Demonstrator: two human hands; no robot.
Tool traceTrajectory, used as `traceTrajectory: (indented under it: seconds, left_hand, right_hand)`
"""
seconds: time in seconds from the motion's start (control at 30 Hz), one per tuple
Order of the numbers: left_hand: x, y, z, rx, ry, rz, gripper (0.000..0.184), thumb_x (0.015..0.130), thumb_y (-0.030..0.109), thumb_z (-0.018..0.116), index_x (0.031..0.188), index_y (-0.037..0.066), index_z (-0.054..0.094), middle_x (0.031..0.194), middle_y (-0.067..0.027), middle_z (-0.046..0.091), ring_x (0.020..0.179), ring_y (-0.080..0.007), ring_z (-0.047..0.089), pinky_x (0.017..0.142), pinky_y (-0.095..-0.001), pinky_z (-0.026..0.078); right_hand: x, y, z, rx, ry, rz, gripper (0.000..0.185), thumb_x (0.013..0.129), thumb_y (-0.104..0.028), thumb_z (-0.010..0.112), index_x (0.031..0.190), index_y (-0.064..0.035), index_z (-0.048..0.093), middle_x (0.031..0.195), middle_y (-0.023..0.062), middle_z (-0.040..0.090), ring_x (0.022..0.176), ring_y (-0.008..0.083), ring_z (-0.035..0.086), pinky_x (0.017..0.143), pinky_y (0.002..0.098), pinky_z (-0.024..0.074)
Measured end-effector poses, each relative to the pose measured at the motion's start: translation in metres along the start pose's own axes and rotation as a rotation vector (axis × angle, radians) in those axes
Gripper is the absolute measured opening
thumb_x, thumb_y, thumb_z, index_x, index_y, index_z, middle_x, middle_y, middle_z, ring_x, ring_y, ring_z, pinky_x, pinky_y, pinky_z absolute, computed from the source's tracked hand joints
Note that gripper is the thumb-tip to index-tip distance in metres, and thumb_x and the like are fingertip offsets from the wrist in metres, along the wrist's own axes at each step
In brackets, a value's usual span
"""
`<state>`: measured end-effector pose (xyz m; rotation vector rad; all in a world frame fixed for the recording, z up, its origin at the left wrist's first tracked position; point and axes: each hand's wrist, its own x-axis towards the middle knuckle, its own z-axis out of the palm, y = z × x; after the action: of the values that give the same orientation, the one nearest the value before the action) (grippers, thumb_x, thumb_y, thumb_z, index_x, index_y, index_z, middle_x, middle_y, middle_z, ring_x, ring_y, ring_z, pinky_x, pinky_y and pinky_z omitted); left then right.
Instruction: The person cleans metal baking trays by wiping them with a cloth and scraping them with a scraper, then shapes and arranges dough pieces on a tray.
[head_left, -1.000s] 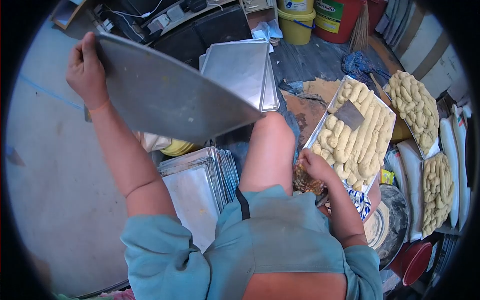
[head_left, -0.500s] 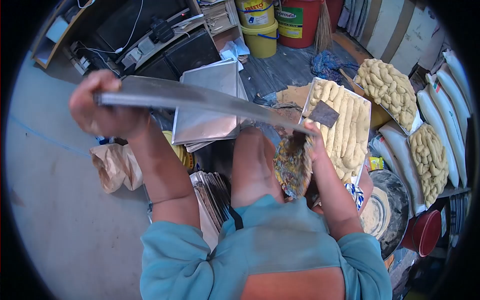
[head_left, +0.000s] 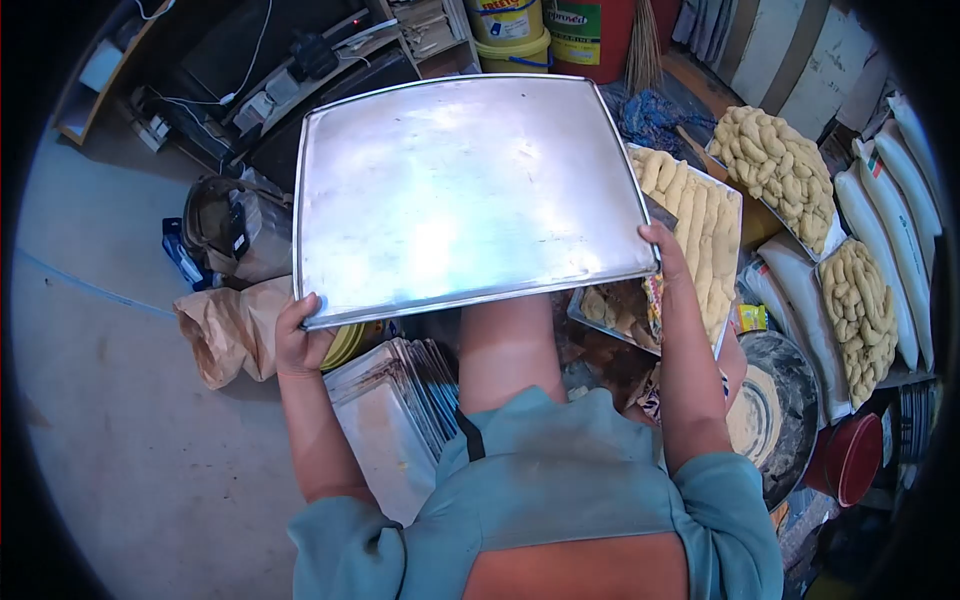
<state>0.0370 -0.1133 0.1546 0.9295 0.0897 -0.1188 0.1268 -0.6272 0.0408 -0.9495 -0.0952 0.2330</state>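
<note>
A shiny rectangular metal baking tray (head_left: 470, 190) is held up in front of me, its broad bare face toward me. My left hand (head_left: 302, 335) grips its near left corner, thumb on the rim. At the near right corner my right hand (head_left: 665, 252) is closed on the edge. A strip of colourful patterned cloth (head_left: 654, 300) shows just below the right hand; whether the hand holds it is hidden. Behind the tray's right side lies a tray of long dough strips (head_left: 705, 235), with a dark flat scraper (head_left: 657, 213) partly covered.
Braided dough is heaped on two trays (head_left: 770, 160) at the right, beside white sacks (head_left: 880, 250). A black basin (head_left: 775, 410) and a red bucket (head_left: 850, 462) stand near my right. Upright stacked trays (head_left: 385, 400) and a brown paper bag (head_left: 235, 330) are at the left.
The tray has turned from edge-on to face me, and its left end has come down with my left hand. The patterned cloth by my right hand is now mostly out of sight.
</note>
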Motion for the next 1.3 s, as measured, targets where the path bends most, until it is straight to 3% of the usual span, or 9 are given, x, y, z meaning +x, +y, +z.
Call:
traceTrajectory:
  seconds: [0.13, 0.17, 0.4, 0.53, 0.6, 0.67, 0.77, 1.03, 1.3]
  left_hand:
    - [-0.012, -0.018, 0.004, -0.147, -0.248, 0.077, 0.055, 0.079, 0.008, 0.049, 0.130, -0.008, 0.041, 0.124, -0.0226, 0.055, 0.101, -0.0404, 0.061, 0.075, -0.0544, 0.058]
    - [-0.015, -0.027, 0.006, -0.179, -0.114, 0.124, 0.058, 0.074, 0.008, 0.047, 0.129, -0.009, 0.042, 0.123, -0.0237, 0.055, 0.098, -0.0435, 0.062, 0.066, -0.0565, 0.060]
    - [-0.035, -0.061, 0.011, -0.178, -0.050, 0.221, 0.063, 0.072, 0.011, 0.049, 0.132, -0.005, 0.041, 0.125, -0.0214, 0.053, 0.106, -0.0408, 0.059, 0.077, -0.0596, 0.056]
    - [-0.033, -0.077, 0.020, -0.130, 0.021, 0.279, 0.064, 0.070, 0.010, 0.052, 0.131, -0.005, 0.040, 0.123, -0.0191, 0.053, 0.110, -0.0354, 0.057, 0.088, -0.0530, 0.051]
    - [-0.033, -0.084, 0.028, -0.091, 0.034, 0.311, 0.062, 0.070, 0.008, 0.051, 0.129, -0.006, 0.041, 0.122, -0.0183, 0.054, 0.112, -0.0331, 0.055, 0.096, -0.0484, 0.047]
    - [-0.035, -0.087, 0.040, -0.063, 0.032, 0.300, 0.062, 0.068, 0.006, 0.051, 0.128, -0.007, 0.042, 0.121, -0.0173, 0.054, 0.114, -0.0311, 0.054, 0.102, -0.0426, 0.041]
    - [-0.038, -0.094, 0.039, -0.038, 0.041, 0.301, 0.065, 0.066, 0.007, 0.053, 0.129, -0.007, 0.041, 0.123, -0.0176, 0.053, 0.116, -0.0309, 0.052, 0.105, -0.0409, 0.037]
    - [-0.048, -0.099, 0.050, -0.054, 0.051, 0.328, 0.071, 0.066, 0.008, 0.052, 0.135, -0.003, 0.037, 0.128, -0.0171, 0.050, 0.118, -0.0320, 0.051, 0.103, -0.0443, 0.039]
    - [-0.069, -0.093, 0.043, -0.094, 0.025, 0.401, 0.069, 0.066, 0.005, 0.051, 0.133, -0.003, 0.039, 0.126, -0.0173, 0.052, 0.120, -0.0340, 0.050, 0.104, -0.0485, 0.038]
  right_hand:
    - [0.019, -0.015, 0.011, -0.179, 0.082, 0.071, 0.041, 0.081, -0.027, 0.068, 0.106, 0.0052, 0.060, 0.089, 0.0077, 0.067, 0.074, 0.0152, 0.065, 0.070, 0.0259, 0.0514]
    - [0.027, -0.019, 0.008, -0.312, 0.098, 0.087, 0.037, 0.084, -0.030, 0.067, 0.101, 0.0026, 0.062, 0.083, 0.0048, 0.066, 0.068, 0.0110, 0.062, 0.063, 0.0246, 0.0489]
    - [0.032, -0.048, 0.077, -0.840, 0.507, -0.451, 0.024, 0.081, -0.023, 0.071, 0.092, -0.0029, 0.064, 0.072, 0.0026, 0.060, 0.062, 0.0110, 0.054, 0.058, 0.0258, 0.0443]
    - [0.016, -0.054, 0.189, -1.031, 0.270, -0.718, 0.026, 0.076, -0.022, 0.074, 0.093, -0.0036, 0.064, 0.079, 0.0060, 0.062, 0.071, 0.0179, 0.058, 0.066, 0.0295, 0.0470]
    - [0.021, -0.035, 0.224, -1.032, -0.026, -0.852, 0.036, 0.074, -0.021, 0.076, 0.103, -0.0051, 0.062, 0.096, 0.0104, 0.063, 0.081, 0.0239, 0.060, 0.074, 0.0324, 0.0477]
    - [0.024, -0.010, 0.253, -1.043, -0.364, -0.832, 0.060, 0.074, -0.038, 0.075, 0.123, -0.0110, 0.054, 0.126, 0.0175, 0.052, 0.110, 0.0334, 0.053, 0.093, 0.0454, 0.0423]
    - [0.023, 0.050, 0.257, -1.643, -0.360, -0.605, 0.092, 0.069, -0.076, 0.055, 0.145, -0.0286, 0.033, 0.154, 0.0195, 0.014, 0.140, 0.0471, 0.011, 0.101, 0.0740, 0.0048]
    - [0.015, 0.070, 0.258, -1.581, -0.465, -0.807, 0.064, 0.077, -0.050, 0.065, 0.136, -0.0355, 0.046, 0.149, 0.0101, 0.032, 0.133, 0.0384, 0.031, 0.105, 0.0635, 0.0178]
    - [0.138, 0.068, 0.126, -1.425, 0.513, -0.332, 0.045, 0.083, -0.044, 0.061, 0.118, -0.0156, 0.062, 0.122, 0.0161, 0.051, 0.113, 0.0332, 0.047, 0.094, 0.0480, 0.0352]
